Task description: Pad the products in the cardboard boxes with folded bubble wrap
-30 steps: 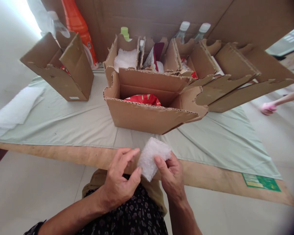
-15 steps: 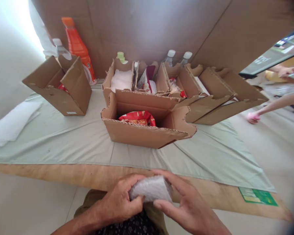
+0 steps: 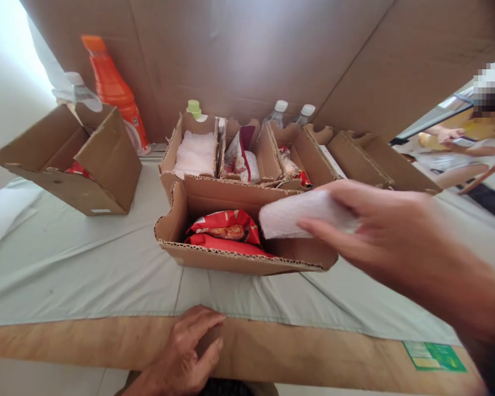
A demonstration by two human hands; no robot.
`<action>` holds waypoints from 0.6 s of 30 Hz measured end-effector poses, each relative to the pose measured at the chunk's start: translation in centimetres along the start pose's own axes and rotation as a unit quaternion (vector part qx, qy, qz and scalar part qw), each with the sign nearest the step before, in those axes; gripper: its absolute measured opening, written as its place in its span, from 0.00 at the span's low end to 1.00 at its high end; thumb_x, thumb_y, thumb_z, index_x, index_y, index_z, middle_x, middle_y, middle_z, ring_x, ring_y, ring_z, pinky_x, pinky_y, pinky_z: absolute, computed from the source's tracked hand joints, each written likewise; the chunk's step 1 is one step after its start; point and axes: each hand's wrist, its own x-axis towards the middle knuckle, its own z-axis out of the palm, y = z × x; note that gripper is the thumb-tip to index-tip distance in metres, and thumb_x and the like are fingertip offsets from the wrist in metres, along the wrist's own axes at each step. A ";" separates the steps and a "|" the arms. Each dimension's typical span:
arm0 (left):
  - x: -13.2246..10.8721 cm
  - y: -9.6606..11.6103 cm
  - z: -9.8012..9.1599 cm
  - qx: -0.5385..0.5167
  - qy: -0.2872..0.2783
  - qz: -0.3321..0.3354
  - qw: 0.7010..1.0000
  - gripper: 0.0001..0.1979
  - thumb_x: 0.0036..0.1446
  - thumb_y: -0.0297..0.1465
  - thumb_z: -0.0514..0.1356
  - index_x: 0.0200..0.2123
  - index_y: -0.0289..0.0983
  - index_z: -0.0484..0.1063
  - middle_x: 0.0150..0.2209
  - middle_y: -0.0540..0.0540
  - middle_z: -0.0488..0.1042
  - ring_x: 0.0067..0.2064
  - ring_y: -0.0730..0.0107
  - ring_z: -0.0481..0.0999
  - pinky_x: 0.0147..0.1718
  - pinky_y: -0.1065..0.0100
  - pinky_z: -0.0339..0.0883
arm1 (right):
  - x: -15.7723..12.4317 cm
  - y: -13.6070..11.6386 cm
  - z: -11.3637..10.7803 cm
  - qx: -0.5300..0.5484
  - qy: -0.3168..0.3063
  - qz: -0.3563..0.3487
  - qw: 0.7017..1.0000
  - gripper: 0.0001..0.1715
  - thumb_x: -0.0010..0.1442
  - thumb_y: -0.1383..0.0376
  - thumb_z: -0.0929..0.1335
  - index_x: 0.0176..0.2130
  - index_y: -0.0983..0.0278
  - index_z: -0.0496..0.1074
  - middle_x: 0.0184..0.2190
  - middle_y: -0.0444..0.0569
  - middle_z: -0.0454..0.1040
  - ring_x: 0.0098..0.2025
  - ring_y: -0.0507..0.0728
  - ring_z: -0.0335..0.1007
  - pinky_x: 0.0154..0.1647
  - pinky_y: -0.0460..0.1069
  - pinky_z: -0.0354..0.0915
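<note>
My right hand (image 3: 375, 225) is closed around a small bundle in white foam wrap (image 3: 291, 214); what is inside the wrap is hidden. The bundle hangs over the right part of an open cardboard box (image 3: 247, 264) in the middle of the table. Inside that box, on its left side, lies a red snack packet (image 3: 226, 228). My left hand (image 3: 190, 352) rests at the wooden table edge (image 3: 313, 352), thumb and fingers apart, holding nothing.
Behind stands a row of cardboard boxes (image 3: 272, 181) holding packets and white wrap. Another box (image 3: 107, 192) is at the left, near an orange bottle (image 3: 113, 88). White foam sheets (image 3: 4, 214) lie at far left, a green card (image 3: 435, 356) at right. Another person (image 3: 457, 143) sits beyond.
My right hand has carried the wrapped bundle forward and up, from the table's near edge to above the middle box. My left hand has let go of it and stayed near the edge.
</note>
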 end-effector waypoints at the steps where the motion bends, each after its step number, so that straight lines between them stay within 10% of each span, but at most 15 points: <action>1: 0.0 -0.1 0.2 0.002 -0.001 0.013 1.000 0.20 0.58 0.20 0.59 0.52 0.39 0.75 0.37 0.43 0.82 0.37 0.64 0.82 0.36 0.66 0.79 | 1.2 -0.7 1.1 -0.054 -0.045 -0.032 0.997 0.23 0.49 0.54 0.79 0.23 0.60 0.65 0.18 0.42 0.64 0.22 0.52 0.60 0.27 0.50 0.51; 6: 0.0 -0.6 0.5 -0.004 0.001 0.034 0.999 0.22 0.56 0.19 0.58 0.53 0.38 0.74 0.36 0.42 0.82 0.35 0.63 0.82 0.35 0.65 0.78 | 4.1 -2.3 4.7 -0.209 -0.108 -0.117 0.965 0.20 0.41 0.68 0.78 0.20 0.61 0.63 0.16 0.44 0.65 0.23 0.55 0.65 0.29 0.51 0.52; 18: -0.1 -1.6 1.0 -0.028 0.003 0.051 0.998 0.22 0.55 0.20 0.59 0.54 0.38 0.74 0.35 0.42 0.82 0.33 0.62 0.81 0.32 0.64 0.76 | 4.0 -0.7 8.6 -0.103 -0.237 -0.068 0.964 0.20 0.48 0.70 0.76 0.17 0.61 0.64 0.15 0.47 0.68 0.27 0.60 0.74 0.32 0.52 0.63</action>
